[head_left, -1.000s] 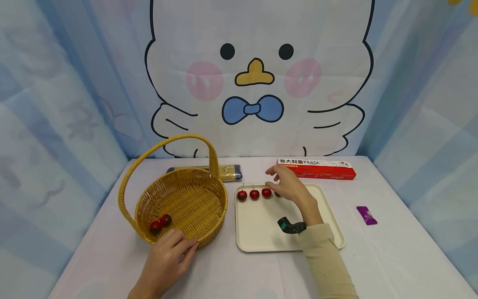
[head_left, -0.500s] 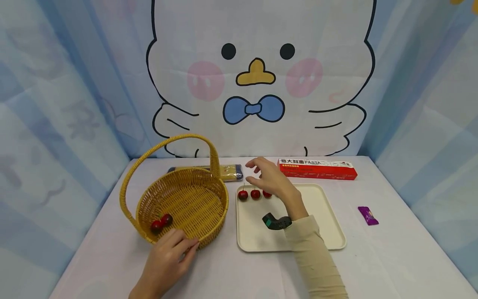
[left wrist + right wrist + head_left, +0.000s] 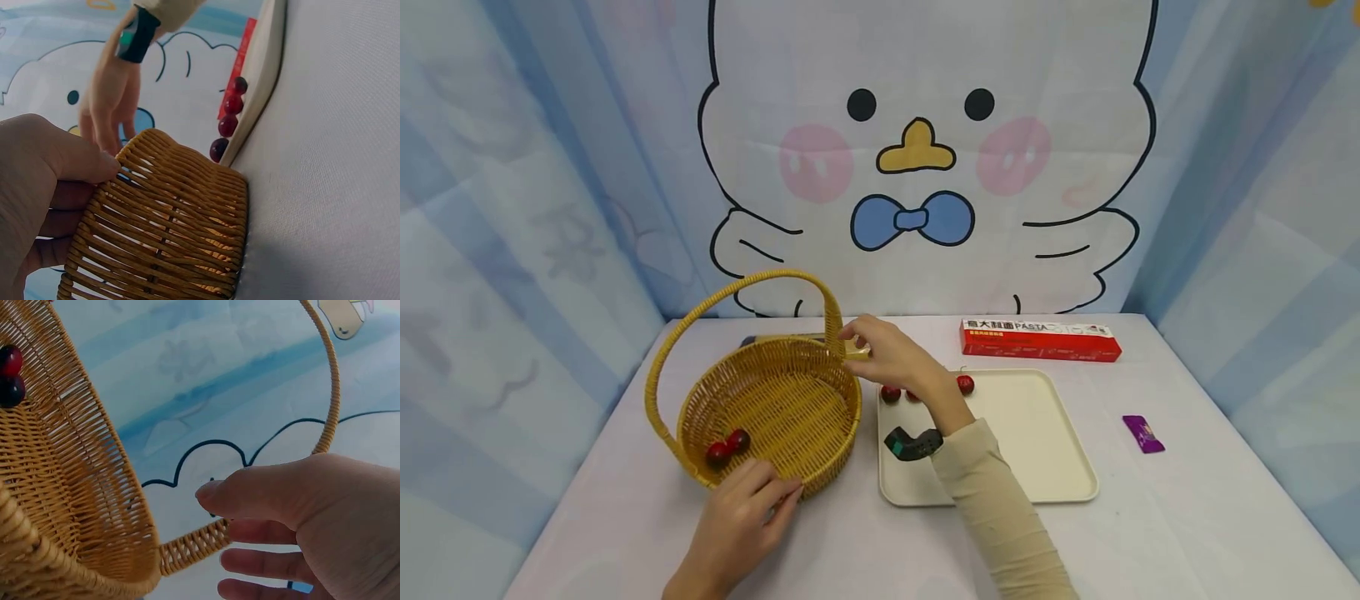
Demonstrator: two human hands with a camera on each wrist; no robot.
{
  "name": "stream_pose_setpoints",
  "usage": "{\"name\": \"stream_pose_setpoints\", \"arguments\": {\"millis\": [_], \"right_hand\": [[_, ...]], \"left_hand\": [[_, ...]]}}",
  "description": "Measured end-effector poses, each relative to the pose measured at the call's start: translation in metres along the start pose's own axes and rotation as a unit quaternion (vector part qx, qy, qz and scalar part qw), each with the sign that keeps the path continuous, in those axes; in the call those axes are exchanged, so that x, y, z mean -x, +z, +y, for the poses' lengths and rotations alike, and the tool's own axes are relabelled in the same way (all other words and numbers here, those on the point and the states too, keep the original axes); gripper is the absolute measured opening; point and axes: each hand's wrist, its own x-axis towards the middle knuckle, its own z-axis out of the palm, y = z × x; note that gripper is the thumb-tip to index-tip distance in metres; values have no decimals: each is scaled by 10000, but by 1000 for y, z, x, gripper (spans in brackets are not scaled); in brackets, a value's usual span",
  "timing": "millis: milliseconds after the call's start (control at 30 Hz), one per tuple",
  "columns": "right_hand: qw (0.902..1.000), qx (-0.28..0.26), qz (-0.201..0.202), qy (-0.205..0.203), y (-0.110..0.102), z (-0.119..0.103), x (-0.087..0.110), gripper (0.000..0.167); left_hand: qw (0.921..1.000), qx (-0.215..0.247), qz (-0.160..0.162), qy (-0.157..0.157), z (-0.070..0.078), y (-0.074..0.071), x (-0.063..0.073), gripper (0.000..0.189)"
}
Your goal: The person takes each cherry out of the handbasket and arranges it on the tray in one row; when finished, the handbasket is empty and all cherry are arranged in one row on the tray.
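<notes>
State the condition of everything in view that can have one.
Basket: upright, handle raised.
Cherries in basket: two, lying side by side.
Tray: lying flat.
Cherries on tray: four, lined up at the far edge.
Pasta box: lying on its long side; closure unclear.
Purple packet: lying flat, apparently unopened.
Gold packet: mostly hidden behind the basket; state unclear.
Left grip: pinching the basket's near edge.
Right grip: fingers parted at the handle; contact unclear.

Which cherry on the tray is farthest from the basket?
The rightmost cherry in the head view, right of the right hand; the other three cherries on the tray sit nearer the basket.
</notes>
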Motion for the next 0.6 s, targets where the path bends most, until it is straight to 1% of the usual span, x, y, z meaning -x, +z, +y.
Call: {"name": "stream_pose_setpoints", "arguments": {"millis": [67, 167, 300, 467, 567, 600], "right_hand": [[9998, -119, -118, -52, 3, -4, -7, 41], [9994, -125, -257, -174, 8, -9, -15, 42], [9982, 42, -474, -376, 17, -16, -25, 41], [9962, 188, -719, -446, 28, -27, -36, 43], [9948, 301, -840, -489, 35, -34, -42, 43], [9943, 335, -881, -506, 36, -37, -44, 43]], "left_hand": [[10000, 60, -19, -3, 0, 0, 0, 53], [9999, 132, -37, 7, 0, 1, 0, 52], [10000, -45, -75, -13, 2, 0, -1, 55], [9993, -314, -177, -110, 6, -2, -2, 60], [9988, -442, -171, -138, 8, -3, -2, 59], [9987, -474, -153, -136, 8, -3, -2, 52]]}}
